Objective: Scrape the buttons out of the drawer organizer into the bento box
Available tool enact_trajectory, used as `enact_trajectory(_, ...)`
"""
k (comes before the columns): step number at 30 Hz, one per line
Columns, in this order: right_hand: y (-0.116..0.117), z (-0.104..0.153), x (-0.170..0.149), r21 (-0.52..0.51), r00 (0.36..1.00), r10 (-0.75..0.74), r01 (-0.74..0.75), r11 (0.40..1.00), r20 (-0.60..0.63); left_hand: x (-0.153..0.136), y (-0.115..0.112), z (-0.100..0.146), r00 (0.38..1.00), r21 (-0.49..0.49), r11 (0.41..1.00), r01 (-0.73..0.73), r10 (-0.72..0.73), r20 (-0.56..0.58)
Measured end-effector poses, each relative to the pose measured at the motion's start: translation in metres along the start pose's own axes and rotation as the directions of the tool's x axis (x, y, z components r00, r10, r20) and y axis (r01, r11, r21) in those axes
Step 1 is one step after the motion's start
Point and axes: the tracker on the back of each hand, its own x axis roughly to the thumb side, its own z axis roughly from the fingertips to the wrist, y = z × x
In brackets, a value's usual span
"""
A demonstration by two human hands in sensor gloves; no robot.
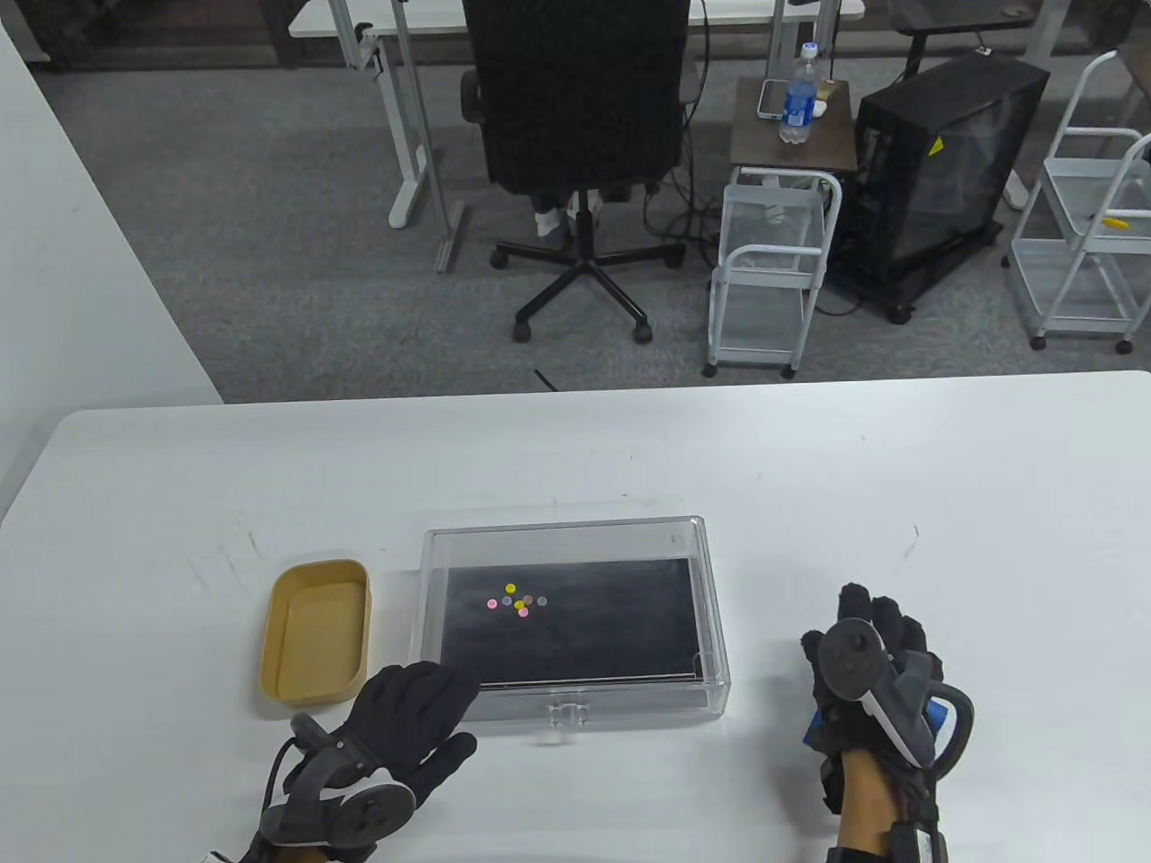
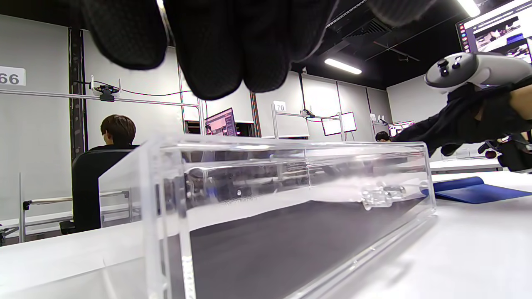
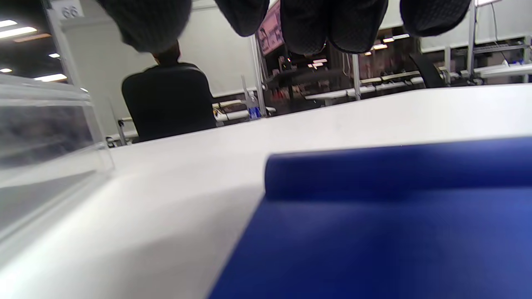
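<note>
A clear acrylic drawer organizer (image 1: pixel 710 620) with a black liner sits mid-table and holds several small coloured buttons (image 1: pixel 517 600) left of its centre. An empty tan bento box (image 1: pixel 316 640) lies just left of it. My left hand (image 1: pixel 441 697) is open, its fingers stretched toward the organizer's front-left corner; the left wrist view shows the organizer wall (image 2: pixel 291 187) close below the fingers (image 2: pixel 208 50). My right hand (image 1: pixel 863 629) is open and hovers over a flat blue scraper (image 3: pixel 374 216) lying on the table right of the organizer, also seen in the left wrist view (image 2: pixel 474 189).
The white table (image 1: pixel 809 467) stretches wide behind and to the right of the organizer. Beyond its far edge stand an office chair (image 1: pixel 575 135), a white cart (image 1: pixel 773 261) and a computer case (image 1: pixel 935 171).
</note>
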Motion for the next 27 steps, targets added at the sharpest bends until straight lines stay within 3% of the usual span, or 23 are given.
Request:
enact_trajectory(3,0.007,-0.005,-0.007,0.068,0.998,0.047,-0.045,0.997,-0.035,0.0,0.0,0.0,1.0,-0.002,1.0,-0.001,0.001,0.0)
enact_trajectory(7,0.024,-0.01,-0.012,0.269,0.992,0.113,-0.093,0.959,-0.058,0.001,-0.001,0.0,1.0,-0.01,1.0,-0.009,0.009,0.004)
enact_trajectory(10,0.035,-0.013,-0.015,0.326,0.984,0.163,-0.134,0.936,-0.065,0.001,-0.001,0.0,1.0,-0.01,1.0,-0.009,0.009,0.008)
enact_trajectory(17,0.043,-0.018,-0.026,0.368,0.984,0.099,-0.037,0.929,-0.149,0.0,-0.003,0.0,1.0,-0.014,1.0,-0.016,0.016,0.003)
enact_trajectory(20,0.042,-0.023,-0.026,0.405,0.98,0.173,-0.121,0.906,-0.095,0.0,-0.003,0.0,1.0,-0.019,1.0,-0.02,0.02,0.006)
enact_trajectory(27,0.038,-0.025,-0.028,0.408,0.995,0.089,-0.059,0.911,-0.055,0.0,-0.003,-0.001,1.0,-0.013,1.0,-0.016,0.016,0.007)
